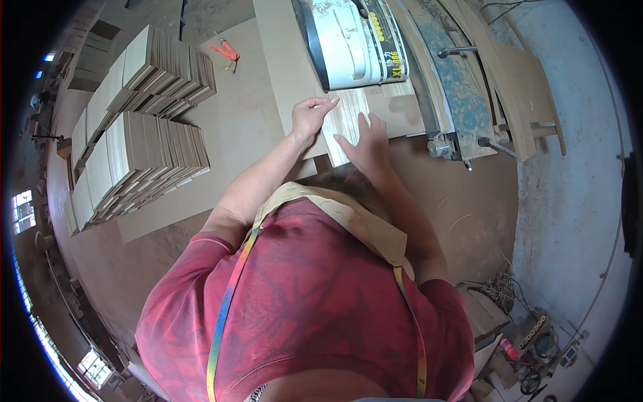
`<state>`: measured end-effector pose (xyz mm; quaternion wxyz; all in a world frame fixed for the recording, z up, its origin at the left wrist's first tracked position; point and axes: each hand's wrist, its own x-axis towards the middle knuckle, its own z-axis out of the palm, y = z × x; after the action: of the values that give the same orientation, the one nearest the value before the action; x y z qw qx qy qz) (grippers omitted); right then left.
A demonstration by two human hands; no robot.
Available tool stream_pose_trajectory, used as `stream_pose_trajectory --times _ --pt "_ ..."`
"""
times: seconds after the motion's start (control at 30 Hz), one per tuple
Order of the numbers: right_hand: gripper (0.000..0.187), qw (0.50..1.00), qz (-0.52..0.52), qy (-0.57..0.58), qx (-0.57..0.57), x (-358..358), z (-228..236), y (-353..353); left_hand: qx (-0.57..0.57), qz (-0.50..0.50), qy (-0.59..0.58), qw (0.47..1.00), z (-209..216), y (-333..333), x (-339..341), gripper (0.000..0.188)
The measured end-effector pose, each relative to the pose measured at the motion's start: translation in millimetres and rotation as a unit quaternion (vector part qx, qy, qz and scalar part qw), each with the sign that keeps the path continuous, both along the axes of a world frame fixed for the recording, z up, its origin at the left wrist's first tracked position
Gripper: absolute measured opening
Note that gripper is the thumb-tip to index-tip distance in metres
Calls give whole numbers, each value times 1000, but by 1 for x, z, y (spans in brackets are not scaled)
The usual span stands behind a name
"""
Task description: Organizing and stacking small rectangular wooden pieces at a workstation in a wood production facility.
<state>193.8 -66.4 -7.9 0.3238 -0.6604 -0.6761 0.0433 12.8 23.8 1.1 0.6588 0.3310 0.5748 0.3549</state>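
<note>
A pale wooden board (353, 100) with streaked grain lies on the bench in front of me, its far end up against a white bucket (345, 47). My left hand (310, 119) is at the board's left edge, thumb and fingers pinched together; whatever is between the fingertips is too small to make out. On the board's right side rests my right hand (367, 144), its thumb and fingers spread over the surface.
Stacks of thin wooden boards (157, 144) stand at the left. Red-handled pliers (226, 52) lie beyond them. A worn blue machine bed (465, 87) with metal handles runs along the right, near a white wall (569, 134). Tangled cables and tools (536, 348) are at lower right.
</note>
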Motion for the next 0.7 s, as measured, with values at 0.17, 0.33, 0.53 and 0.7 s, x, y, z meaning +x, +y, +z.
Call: stream_pose_trajectory --times 0.17,0.33,0.53,0.7 --pt "65 1000 17 21 7 -1 4 -11 26 -64 -133 989 -3 -8 -20 39" --pt "62 998 -45 -34 33 53 5 -33 24 -81 -131 988 -8 -10 -22 46" --pt "52 962 -103 -241 71 89 -28 11 15 -67 -76 995 -7 -5 -12 45" --pt "52 980 -109 -163 43 77 -32 72 0 -57 -30 998 -5 -1 -7 43"
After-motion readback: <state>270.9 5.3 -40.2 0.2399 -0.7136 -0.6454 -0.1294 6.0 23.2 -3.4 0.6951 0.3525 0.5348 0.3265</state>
